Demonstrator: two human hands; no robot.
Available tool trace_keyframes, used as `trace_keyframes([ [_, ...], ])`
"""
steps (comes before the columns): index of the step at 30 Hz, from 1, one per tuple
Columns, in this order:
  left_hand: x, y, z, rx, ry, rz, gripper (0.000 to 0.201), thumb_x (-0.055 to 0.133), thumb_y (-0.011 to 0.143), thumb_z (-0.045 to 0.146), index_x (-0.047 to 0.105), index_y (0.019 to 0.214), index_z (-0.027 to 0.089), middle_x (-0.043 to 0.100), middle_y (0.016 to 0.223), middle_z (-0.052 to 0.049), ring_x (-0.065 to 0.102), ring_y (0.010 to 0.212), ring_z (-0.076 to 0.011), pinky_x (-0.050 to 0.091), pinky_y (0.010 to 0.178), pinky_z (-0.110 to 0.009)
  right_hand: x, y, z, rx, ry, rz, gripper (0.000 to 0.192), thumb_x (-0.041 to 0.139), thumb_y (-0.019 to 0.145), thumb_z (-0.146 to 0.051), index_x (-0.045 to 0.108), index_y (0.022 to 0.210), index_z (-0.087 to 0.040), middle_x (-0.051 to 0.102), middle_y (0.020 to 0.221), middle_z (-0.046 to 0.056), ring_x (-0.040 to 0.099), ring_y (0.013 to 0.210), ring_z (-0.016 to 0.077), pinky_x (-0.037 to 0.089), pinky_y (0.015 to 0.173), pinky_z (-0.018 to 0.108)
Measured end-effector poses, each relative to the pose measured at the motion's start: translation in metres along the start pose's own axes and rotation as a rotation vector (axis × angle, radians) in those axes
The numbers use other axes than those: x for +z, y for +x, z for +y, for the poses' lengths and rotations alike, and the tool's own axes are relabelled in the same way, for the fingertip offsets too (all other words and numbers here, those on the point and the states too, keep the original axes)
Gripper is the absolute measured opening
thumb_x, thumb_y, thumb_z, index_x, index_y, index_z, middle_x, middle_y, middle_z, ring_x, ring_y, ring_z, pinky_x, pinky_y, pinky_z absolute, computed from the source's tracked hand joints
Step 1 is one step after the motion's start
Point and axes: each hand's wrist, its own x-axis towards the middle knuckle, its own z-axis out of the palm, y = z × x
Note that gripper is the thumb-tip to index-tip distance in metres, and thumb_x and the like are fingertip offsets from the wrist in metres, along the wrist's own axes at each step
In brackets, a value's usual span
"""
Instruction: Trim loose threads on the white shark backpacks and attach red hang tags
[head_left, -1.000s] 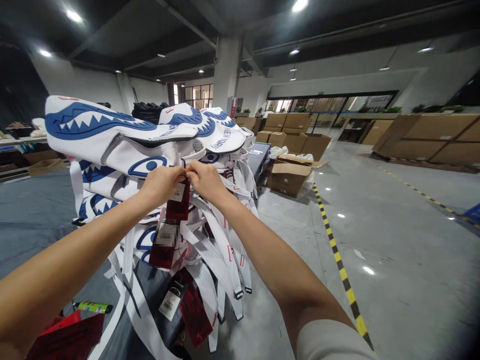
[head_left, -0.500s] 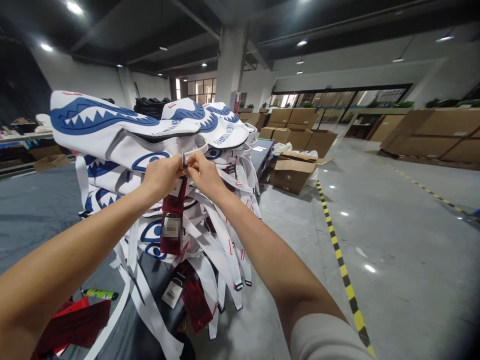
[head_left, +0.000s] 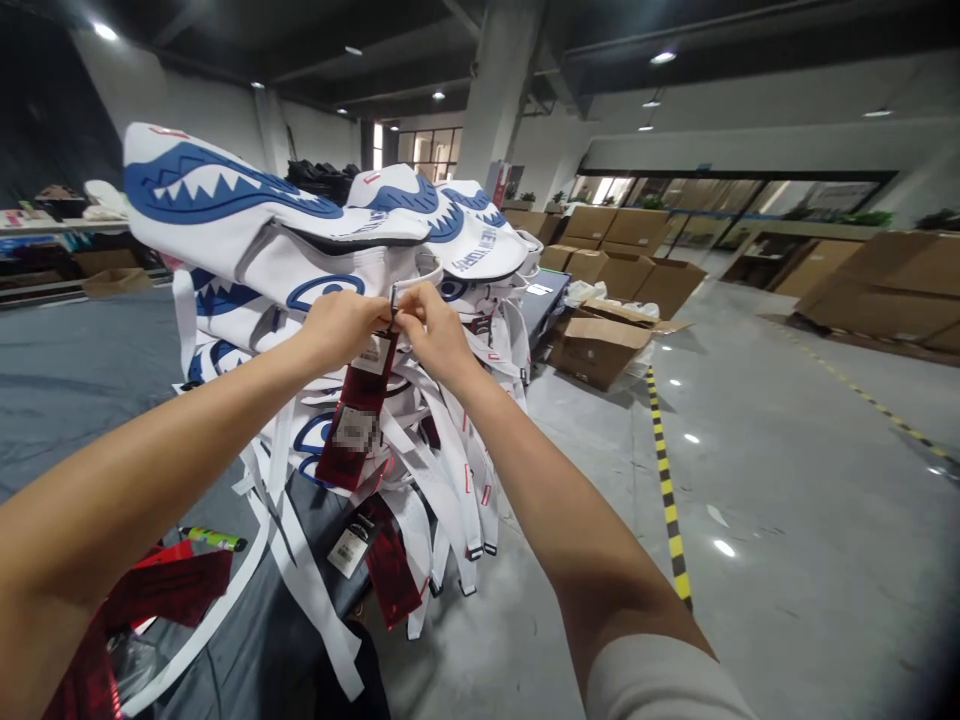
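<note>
A stack of white pieces with blue shark-mouth prints (head_left: 225,190), lettering and long straps stands before me; I cannot tell what kind of article they are. At its front, my left hand (head_left: 345,325) and my right hand (head_left: 435,328) meet fingertip to fingertip. Both are closed in a pinch around a white strap (head_left: 416,284) with a small dark buckle at its end. The fingers hide most of that spot. Below them hangs a dark red strip (head_left: 345,462) bearing pale labels. A black-and-white tag (head_left: 350,552) dangles lower down, beside more red film (head_left: 394,580).
More white straps (head_left: 315,600) hang over the edge of the grey-covered table (head_left: 67,400). A green marker (head_left: 214,539) and red film pieces (head_left: 172,590) lie at lower left. Cardboard boxes (head_left: 592,350) stand on the floor at right, near yellow-black tape (head_left: 664,470).
The view has shifted, so the stack and hands appear slightly farther right. Both hands keep pinching at the strap end. The hanging red strip has swung to a tilt.
</note>
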Motion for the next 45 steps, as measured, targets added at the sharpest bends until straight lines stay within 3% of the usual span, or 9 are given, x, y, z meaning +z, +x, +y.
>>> trace_keyframes([
  [3,0.001,-0.001,-0.001,-0.015,-0.036,0.062,0.023,0.054,0.091,0.03,0.069,0.107,0.021,0.075,0.096,-0.011,0.07,0.095,-0.0308,0.046,0.073,-0.034,0.001,0.0,0.0,-0.005,-0.002,0.036,0.011,0.046,0.078,-0.018,0.043,0.087,-0.024,0.06,0.08,-0.001,0.062,0.077,0.0179,0.047,0.075,0.031],
  [7,0.002,-0.002,-0.002,0.055,-0.084,0.013,0.024,0.05,0.094,0.027,0.07,0.106,0.024,0.075,0.096,-0.008,0.07,0.094,-0.0275,0.046,0.073,-0.032,0.002,0.0,0.003,-0.016,0.009,0.03,0.008,0.048,0.079,-0.021,0.045,0.086,-0.024,0.059,0.079,-0.001,0.061,0.074,0.0181,0.046,0.072,0.032],
  [15,0.006,0.0,-0.005,0.082,-0.152,0.028,0.024,0.052,0.094,0.026,0.07,0.109,0.023,0.074,0.094,-0.008,0.07,0.092,-0.0262,0.046,0.073,-0.032,0.005,0.001,0.01,-0.033,0.025,0.056,0.011,0.051,0.078,-0.021,0.047,0.088,-0.024,0.061,0.08,-0.001,0.062,0.073,0.0181,0.048,0.07,0.033],
  [20,0.007,0.0,-0.005,0.028,-0.132,0.096,0.021,0.058,0.09,0.025,0.07,0.107,0.021,0.074,0.093,-0.009,0.07,0.092,-0.0265,0.045,0.073,-0.033,0.007,-0.001,0.011,-0.048,0.033,0.076,0.011,0.051,0.077,-0.021,0.046,0.086,-0.024,0.06,0.077,-0.002,0.061,0.07,0.017,0.048,0.07,0.033],
  [24,0.007,-0.001,-0.005,0.084,-0.154,0.04,0.021,0.055,0.093,0.026,0.071,0.105,0.023,0.075,0.096,-0.007,0.069,0.093,-0.0256,0.045,0.072,-0.032,0.009,-0.002,0.015,-0.037,0.024,0.074,0.011,0.051,0.078,-0.022,0.046,0.087,-0.025,0.06,0.077,-0.002,0.061,0.07,0.0168,0.049,0.07,0.033],
  [28,0.008,-0.002,-0.006,0.083,-0.108,0.112,0.02,0.055,0.092,0.022,0.071,0.104,0.019,0.074,0.092,-0.009,0.07,0.092,-0.027,0.045,0.072,-0.033,0.012,-0.002,0.022,-0.058,0.047,0.1,0.012,0.051,0.078,-0.02,0.047,0.088,-0.025,0.06,0.078,-0.002,0.063,0.073,0.0179,0.051,0.07,0.035],
  [33,0.01,-0.004,-0.007,0.146,-0.101,0.058,0.021,0.052,0.095,0.024,0.07,0.105,0.021,0.075,0.095,-0.009,0.07,0.094,-0.0264,0.044,0.073,-0.033,0.016,-0.004,0.026,-0.087,0.064,0.121,0.012,0.052,0.078,-0.021,0.047,0.088,-0.026,0.059,0.076,-0.002,0.062,0.068,0.0172,0.052,0.068,0.036],
  [40,0.013,-0.004,-0.007,0.187,-0.097,0.094,0.02,0.052,0.095,0.022,0.067,0.107,0.021,0.075,0.1,-0.007,0.069,0.095,-0.0258,0.044,0.073,-0.033,0.017,-0.006,0.027,-0.094,0.066,0.142,0.011,0.053,0.081,-0.022,0.047,0.089,-0.025,0.06,0.077,-0.002,0.063,0.068,0.017,0.053,0.067,0.037],
  [45,0.014,-0.005,-0.004,0.125,-0.125,0.122,0.021,0.051,0.096,0.022,0.066,0.111,0.022,0.073,0.102,-0.005,0.069,0.097,-0.0247,0.046,0.079,-0.035,0.018,-0.007,0.033,-0.117,0.061,0.14,0.008,0.055,0.089,-0.029,0.048,0.092,-0.026,0.06,0.078,-0.002,0.065,0.07,0.0168,0.054,0.066,0.038],
])
